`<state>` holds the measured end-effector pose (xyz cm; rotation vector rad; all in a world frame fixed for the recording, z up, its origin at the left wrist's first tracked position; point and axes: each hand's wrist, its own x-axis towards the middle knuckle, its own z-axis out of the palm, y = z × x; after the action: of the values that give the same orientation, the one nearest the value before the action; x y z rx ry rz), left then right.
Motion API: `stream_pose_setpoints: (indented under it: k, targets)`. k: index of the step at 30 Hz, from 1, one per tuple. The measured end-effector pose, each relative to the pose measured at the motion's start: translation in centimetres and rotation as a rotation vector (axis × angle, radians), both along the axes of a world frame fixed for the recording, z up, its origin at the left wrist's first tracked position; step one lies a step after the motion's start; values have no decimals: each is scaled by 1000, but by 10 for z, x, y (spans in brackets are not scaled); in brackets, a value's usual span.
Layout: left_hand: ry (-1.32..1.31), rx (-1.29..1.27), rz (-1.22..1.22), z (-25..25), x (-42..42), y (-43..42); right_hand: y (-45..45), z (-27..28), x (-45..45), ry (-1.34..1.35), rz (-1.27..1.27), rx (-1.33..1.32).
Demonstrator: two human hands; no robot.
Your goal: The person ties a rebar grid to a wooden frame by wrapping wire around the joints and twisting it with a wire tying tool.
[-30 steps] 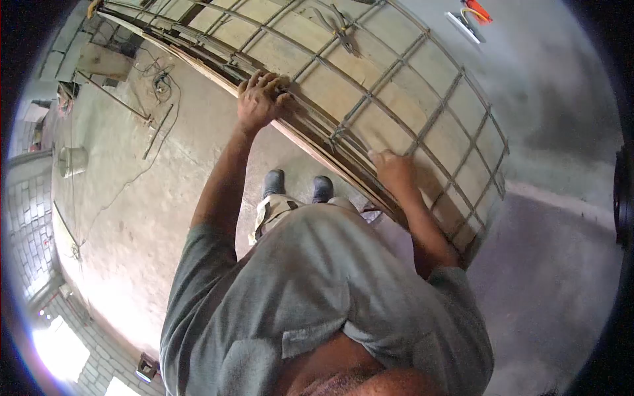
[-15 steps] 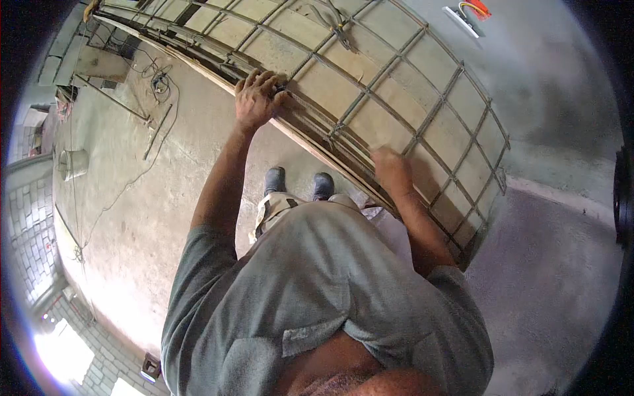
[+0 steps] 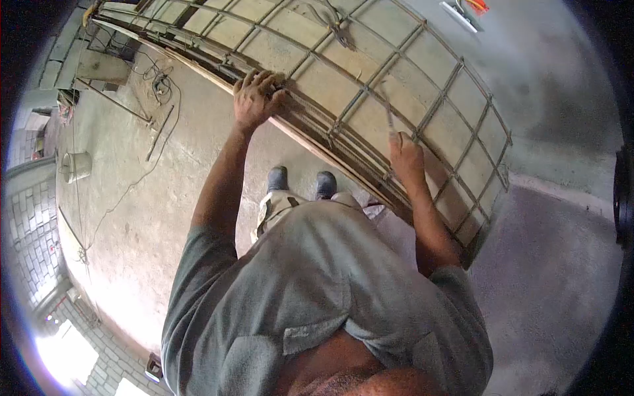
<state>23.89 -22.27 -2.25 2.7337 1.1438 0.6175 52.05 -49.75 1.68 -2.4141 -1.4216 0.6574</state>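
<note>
A grid of tied steel rebar (image 3: 365, 88) lies over pale boards in front of me. My left hand (image 3: 256, 102) is closed over the near edge, its fingers curled across the wooden edge board (image 3: 307, 146) and the bars beside it. Something dark shows by its fingertips, too small to name. My right hand (image 3: 406, 157) is raised over the near side of the grid, closed on a slim metal hand tool (image 3: 388, 113) that points away from me. The tool's far end is blurred, so its exact kind is unclear. A pair of pliers (image 3: 340, 32) rests on the grid farther off.
A flat trowel (image 3: 459, 16) lies at the upper right beside an orange object (image 3: 477, 6). To the left are a bucket (image 3: 77, 166), loose cables (image 3: 160, 84) and a long rod (image 3: 159, 133) on the concrete floor (image 3: 152, 224). My boots (image 3: 277, 178) stand just below the edge board.
My right hand has risen from the near edge and moved slightly right, and its tool now shows clearly. The left hand stays in nearly the same place.
</note>
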Motion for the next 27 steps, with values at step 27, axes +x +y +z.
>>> stream_pose_setpoints:
  k: [27]
  targets:
    - [95,-1012,557,-224,-378,-199,168,-31,-182,-119,-33,282]
